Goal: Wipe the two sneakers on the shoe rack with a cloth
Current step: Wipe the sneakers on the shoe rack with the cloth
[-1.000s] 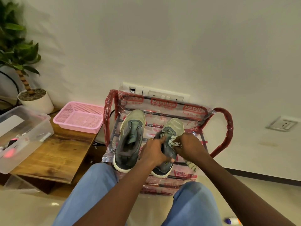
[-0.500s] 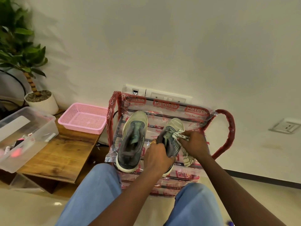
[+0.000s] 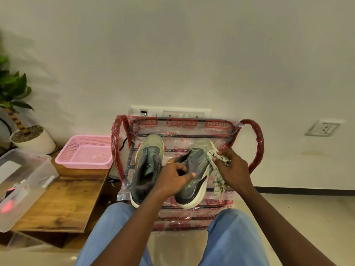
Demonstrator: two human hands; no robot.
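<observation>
Two grey-green sneakers with pale soles lie on a plastic-wrapped red shoe rack (image 3: 256,143) against the wall. The left sneaker (image 3: 147,166) rests flat, untouched. My left hand (image 3: 173,179) grips the right sneaker (image 3: 194,181) at its collar, tilting it onto its side so the sole faces right. My right hand (image 3: 233,169) holds a bunched white patterned cloth (image 3: 217,167) against the sneaker's upper right side near the toe; a loose end hangs down beside the sole.
A pink mesh basket (image 3: 84,152) and a clear plastic box (image 3: 23,181) sit on a low wooden table (image 3: 63,204) at left, with a potted plant (image 3: 28,137) behind. Wall sockets (image 3: 321,127) are at right. My knees in blue trousers (image 3: 236,239) frame the rack.
My right hand with the cloth has moved up along the right sneaker toward its toe. The left hand has turned the sneaker further onto its side.
</observation>
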